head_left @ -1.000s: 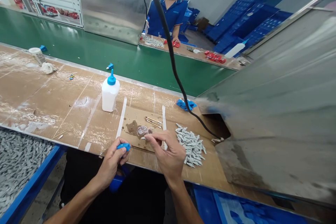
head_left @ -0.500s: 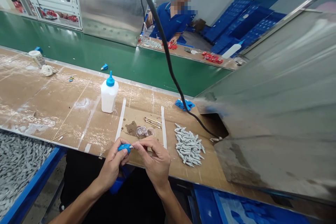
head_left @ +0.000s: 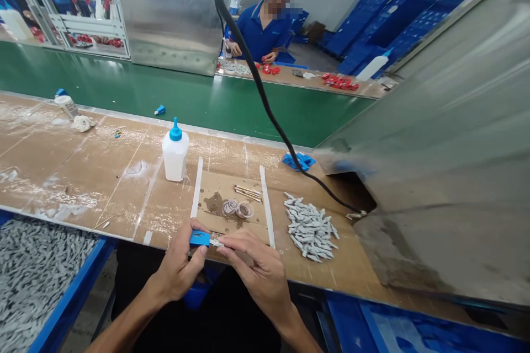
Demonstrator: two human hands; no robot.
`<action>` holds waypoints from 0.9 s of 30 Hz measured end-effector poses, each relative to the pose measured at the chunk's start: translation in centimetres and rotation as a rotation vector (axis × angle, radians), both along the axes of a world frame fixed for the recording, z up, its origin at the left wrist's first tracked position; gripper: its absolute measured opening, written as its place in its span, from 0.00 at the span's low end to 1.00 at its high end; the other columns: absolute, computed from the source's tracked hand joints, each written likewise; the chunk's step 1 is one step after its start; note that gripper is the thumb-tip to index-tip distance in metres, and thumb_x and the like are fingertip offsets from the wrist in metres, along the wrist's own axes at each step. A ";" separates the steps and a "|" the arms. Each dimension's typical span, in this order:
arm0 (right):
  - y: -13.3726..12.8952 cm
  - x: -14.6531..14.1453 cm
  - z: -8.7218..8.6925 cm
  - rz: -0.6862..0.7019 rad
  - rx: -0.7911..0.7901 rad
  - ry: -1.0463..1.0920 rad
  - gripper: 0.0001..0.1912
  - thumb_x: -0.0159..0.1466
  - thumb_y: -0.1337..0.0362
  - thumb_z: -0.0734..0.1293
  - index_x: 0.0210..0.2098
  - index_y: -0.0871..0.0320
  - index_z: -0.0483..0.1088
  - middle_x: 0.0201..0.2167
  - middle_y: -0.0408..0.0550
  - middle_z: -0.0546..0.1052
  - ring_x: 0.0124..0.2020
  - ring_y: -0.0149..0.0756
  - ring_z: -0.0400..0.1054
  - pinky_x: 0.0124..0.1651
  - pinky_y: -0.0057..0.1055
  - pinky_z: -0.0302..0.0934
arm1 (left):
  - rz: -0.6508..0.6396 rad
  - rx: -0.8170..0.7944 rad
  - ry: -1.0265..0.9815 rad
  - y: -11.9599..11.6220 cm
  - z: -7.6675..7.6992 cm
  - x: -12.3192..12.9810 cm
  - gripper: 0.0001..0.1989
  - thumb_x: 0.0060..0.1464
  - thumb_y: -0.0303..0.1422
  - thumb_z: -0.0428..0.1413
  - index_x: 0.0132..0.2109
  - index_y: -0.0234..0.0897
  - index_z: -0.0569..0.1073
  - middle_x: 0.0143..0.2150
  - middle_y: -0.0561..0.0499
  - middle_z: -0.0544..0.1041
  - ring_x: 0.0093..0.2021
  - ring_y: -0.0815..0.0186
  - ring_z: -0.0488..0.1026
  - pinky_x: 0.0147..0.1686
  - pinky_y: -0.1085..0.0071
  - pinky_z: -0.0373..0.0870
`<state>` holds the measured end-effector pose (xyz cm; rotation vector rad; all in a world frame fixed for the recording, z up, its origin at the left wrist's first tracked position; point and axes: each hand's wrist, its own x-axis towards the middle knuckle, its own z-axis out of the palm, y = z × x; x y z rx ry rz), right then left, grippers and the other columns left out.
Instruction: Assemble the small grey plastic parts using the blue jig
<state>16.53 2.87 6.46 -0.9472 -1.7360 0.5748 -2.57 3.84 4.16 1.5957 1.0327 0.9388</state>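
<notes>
Pinched around 1 boxy blue piece (head_left: 200, 238) — left hand (head_left: 179, 266); right hand (head_left: 260, 270) pinching 1 jagged grey piece (head_left: 216, 243).

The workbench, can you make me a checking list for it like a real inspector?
Surface: brown worktop, shiny patches; dark stain on the middle card
Job's things: blue part, small grey piece at its end, grey pile
Clutter: swabs, crumpled white wad
Hands: left holds the blue part; right pinches the grey piece
Cables: thick black cable hanging across the view
Surroundings: person in blue beyond the green strip
</notes>
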 end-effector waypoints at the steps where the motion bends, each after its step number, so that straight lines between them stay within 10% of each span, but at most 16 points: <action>1: -0.1 -0.1 0.0 -0.002 0.003 0.002 0.13 0.64 0.77 0.71 0.45 0.55 0.77 0.36 0.42 0.81 0.38 0.31 0.75 0.43 0.28 0.70 | -0.006 0.020 -0.001 -0.1 -0.1 -0.1 0.06 0.66 0.33 0.49 0.48 0.41 0.67 0.42 0.49 0.70 0.41 0.58 0.68 0.43 0.63 0.62; 27: -2.6 -0.9 0.3 -0.049 0.153 0.021 0.18 0.63 0.82 0.69 0.48 0.59 0.73 0.37 0.49 0.80 0.37 0.36 0.73 0.39 0.34 0.69 | -0.090 0.069 -0.195 -1.4 -0.5 0.6 0.08 0.66 0.40 0.50 0.47 0.44 0.67 0.39 0.50 0.63 0.40 0.58 0.61 0.43 0.62 0.60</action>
